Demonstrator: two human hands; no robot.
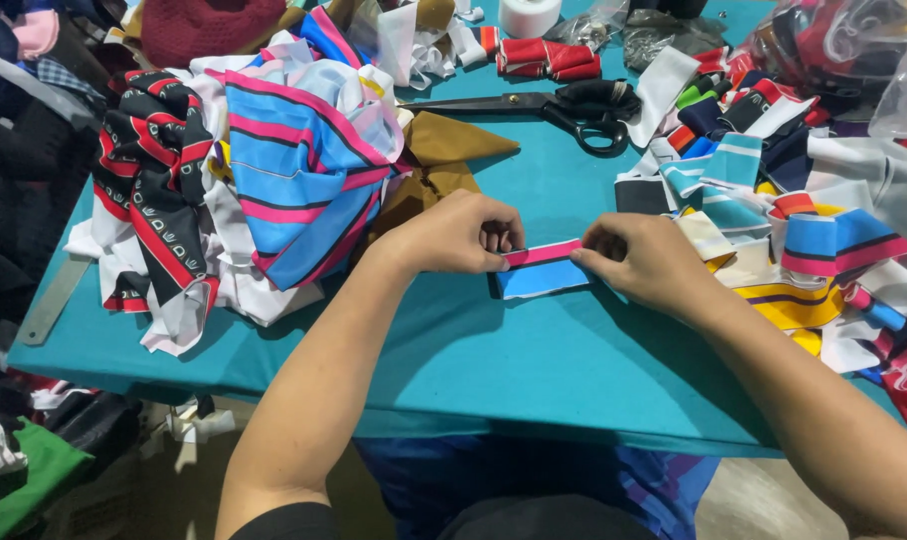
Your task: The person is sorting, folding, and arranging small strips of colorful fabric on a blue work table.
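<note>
nearest to me i see both forearms reaching up over the near edge of the teal worktop (pixel 454 360). between the two hands lies a small fabric strip (pixel 542 268), blue with a pink band along its far edge, flat on the worktop at about the centre of my view. my left hand (pixel 459 235) sits at the strip's 9 o'clock end, fingers curled in and pinching the pink edge. my right hand (pixel 639 258) is at its 3 o'clock end, thumb and fingers closed on that end, so the strip is stretched between the two grips and touching both.

at 9 o'clock from the left hand, just beside it, a heap of striped fabric (pixel 294 170) in blue, pink and white is piled up, with a black and red patterned piece (pixel 154 180) further out to the left. a brown cloth (pixel 444 155) lies behind the left hand at 12 o'clock. at 3 o'clock from the right hand lies a spread of cut pieces (pixel 804 240) in many colours. farther off, at 12 o'clock, black-handled scissors (pixel 564 105) lie on the worktop, and beyond them a white roll (pixel 530 15) at the far edge.
</note>
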